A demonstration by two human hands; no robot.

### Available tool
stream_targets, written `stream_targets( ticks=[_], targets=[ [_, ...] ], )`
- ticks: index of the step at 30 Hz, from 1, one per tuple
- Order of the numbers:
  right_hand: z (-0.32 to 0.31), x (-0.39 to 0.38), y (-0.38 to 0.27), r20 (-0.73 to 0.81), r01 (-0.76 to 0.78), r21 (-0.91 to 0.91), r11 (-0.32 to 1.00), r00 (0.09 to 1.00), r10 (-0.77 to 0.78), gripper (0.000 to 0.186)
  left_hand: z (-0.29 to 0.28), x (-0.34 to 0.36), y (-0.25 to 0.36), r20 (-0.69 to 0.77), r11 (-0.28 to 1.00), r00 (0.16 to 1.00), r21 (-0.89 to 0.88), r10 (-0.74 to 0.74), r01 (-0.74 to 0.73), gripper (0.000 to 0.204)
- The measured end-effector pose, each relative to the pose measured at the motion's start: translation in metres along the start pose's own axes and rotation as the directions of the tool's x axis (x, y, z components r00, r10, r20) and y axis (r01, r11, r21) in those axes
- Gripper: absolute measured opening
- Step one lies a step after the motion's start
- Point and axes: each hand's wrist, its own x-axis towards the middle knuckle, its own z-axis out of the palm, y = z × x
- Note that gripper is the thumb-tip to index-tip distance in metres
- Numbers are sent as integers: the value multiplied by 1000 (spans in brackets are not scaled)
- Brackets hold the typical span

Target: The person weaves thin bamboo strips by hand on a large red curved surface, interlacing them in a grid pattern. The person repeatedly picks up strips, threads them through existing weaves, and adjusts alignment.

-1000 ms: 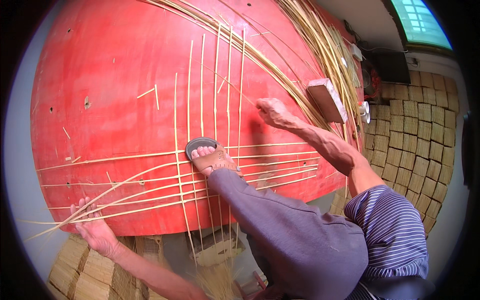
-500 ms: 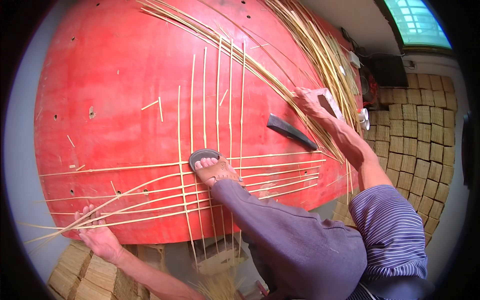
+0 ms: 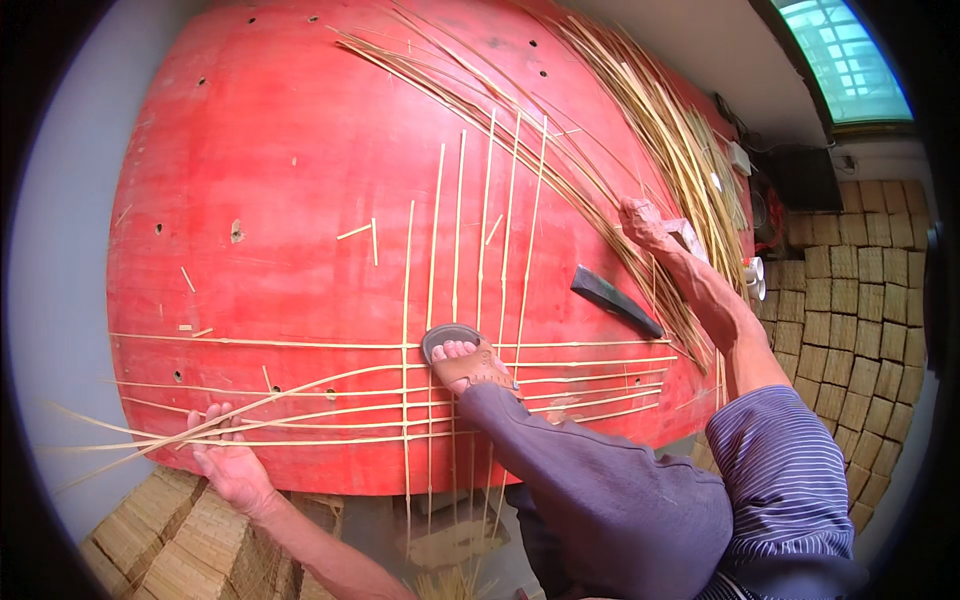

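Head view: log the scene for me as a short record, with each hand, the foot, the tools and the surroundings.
Left hand: palm up, fingers open, thin strips crossing over it
Right hand: fingers curled, overlapping a pale block; grip unclear
Sandaled foot: on the crossed strips
Dark flat tool: lying on the table, untouched
Thick strip bundle: along the table's right side
Work surface: red table with small holes
Right background: stacked tan bundles

No readable text, labels, numbers or signs — nothing legible on any surface.
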Motion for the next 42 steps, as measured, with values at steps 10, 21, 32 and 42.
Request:
stream_targets(
  ticks=[10, 21, 32, 42],
  targets=[
    [-9, 27, 32, -136, -27, -102, 994, 991, 13, 11, 10, -3, -6, 10, 1000, 1000, 11, -18, 18, 70],
    [-81, 46, -97, -17, 169, 308, 936, 985, -172, 10, 3, -8, 0, 8, 1000, 1000, -12, -15, 15, 67],
    [-22, 76, -158, 227, 110, 253, 961, 959, -170, 12, 1, -7, 1, -5, 998, 999, -61, -34, 34, 62],
    [-8, 96, -122, 217, 48, 109, 993, 974, -71, 12, -1, -8, 0, -53, 998, 998, -47, -34, 32, 65]
  ],
)
